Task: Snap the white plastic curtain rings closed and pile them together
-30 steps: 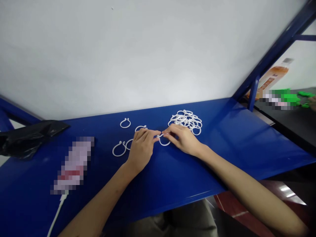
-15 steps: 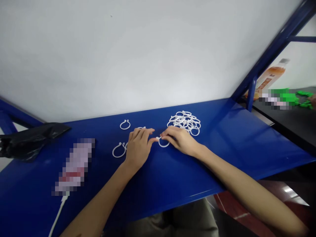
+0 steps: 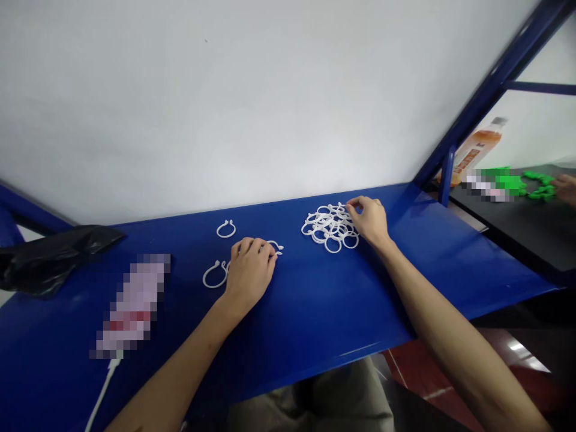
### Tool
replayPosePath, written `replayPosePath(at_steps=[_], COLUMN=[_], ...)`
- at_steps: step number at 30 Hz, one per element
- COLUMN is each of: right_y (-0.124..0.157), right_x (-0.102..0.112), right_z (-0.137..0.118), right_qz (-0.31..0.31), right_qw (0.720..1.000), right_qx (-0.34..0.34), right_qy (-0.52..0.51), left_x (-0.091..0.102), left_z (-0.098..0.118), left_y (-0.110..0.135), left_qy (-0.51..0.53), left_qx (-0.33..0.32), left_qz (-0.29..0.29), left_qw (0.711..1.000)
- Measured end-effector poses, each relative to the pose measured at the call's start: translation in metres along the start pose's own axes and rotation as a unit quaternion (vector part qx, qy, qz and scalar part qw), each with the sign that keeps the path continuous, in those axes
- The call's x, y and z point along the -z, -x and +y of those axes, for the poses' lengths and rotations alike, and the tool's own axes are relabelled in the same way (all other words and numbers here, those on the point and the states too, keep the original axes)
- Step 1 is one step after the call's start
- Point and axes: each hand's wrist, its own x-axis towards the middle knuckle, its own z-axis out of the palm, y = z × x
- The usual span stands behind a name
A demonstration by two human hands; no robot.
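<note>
My left hand (image 3: 249, 270) is closed over an opened white curtain ring (image 3: 275, 245), whose knobbed ends stick out past the fingertips. Much of that ring is hidden under the hand. Left of it lies another open curtain ring (image 3: 212, 276), and one more open ring (image 3: 225, 229) sits farther back. A heap of white curtain rings (image 3: 332, 228) overlaps on the blue table (image 3: 310, 312). At the heap's right back edge, my right hand (image 3: 369, 219) has thumb and forefinger pinched on a ring of the heap, mostly covered by the fingers.
A blurred-out flat object (image 3: 135, 303) with a white cable (image 3: 102, 390) lies at the left, near a black plastic bag (image 3: 54, 258). Blue frame bars (image 3: 477, 102) rise at the right. Beyond them are a bottle (image 3: 474, 153), green pieces (image 3: 537, 186) and another person's hand (image 3: 566, 187).
My right hand has let go of the ring between my hands and moved right to the heap. The left hand has drawn that ring in to the left.
</note>
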Motion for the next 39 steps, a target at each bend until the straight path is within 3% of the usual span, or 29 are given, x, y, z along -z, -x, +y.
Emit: replayPosePath(at_steps=[7, 12, 15, 18, 21, 30, 35, 39], right_y=[0.004, 0.014, 0.031, 0.05, 0.064, 0.076, 0.075, 0.07], right_x=[-0.002, 0.008, 0.014, 0.015, 0.009, -0.001, -0.002, 0.0], right_z=[-0.01, -0.043, -0.072, -0.096, -0.108, -0.115, -0.115, -0.11], right_qz=[0.034, 0.03, -0.071, -0.219, -0.289, -0.234, -0.206, -0.204], right_qw=[0.998, 0.989, 0.967, 0.916, 0.883, 0.908, 0.925, 0.915], right_qx=[0.054, 0.132, 0.201, 0.257, 0.286, 0.249, 0.186, 0.22], right_qy=[-0.016, -0.058, -0.139, -0.219, -0.237, -0.244, -0.259, -0.27], left_x=[0.003, 0.006, 0.006, 0.006, 0.009, 0.01, 0.012, 0.012], left_z=[0.009, 0.011, 0.011, 0.012, 0.015, 0.029, 0.02, 0.014], left_y=[0.0, -0.001, -0.002, -0.001, -0.001, -0.003, -0.004, -0.005], left_qy=[0.124, 0.148, 0.145, 0.154, 0.173, 0.331, 0.31, 0.318], left_qx=[0.0, 0.002, 0.004, 0.013, 0.029, 0.113, 0.118, 0.114], left_qz=[0.07, 0.066, 0.083, 0.116, 0.126, 0.099, 0.11, 0.115], left_qw=[0.99, 0.987, 0.986, 0.981, 0.976, 0.932, 0.937, 0.934])
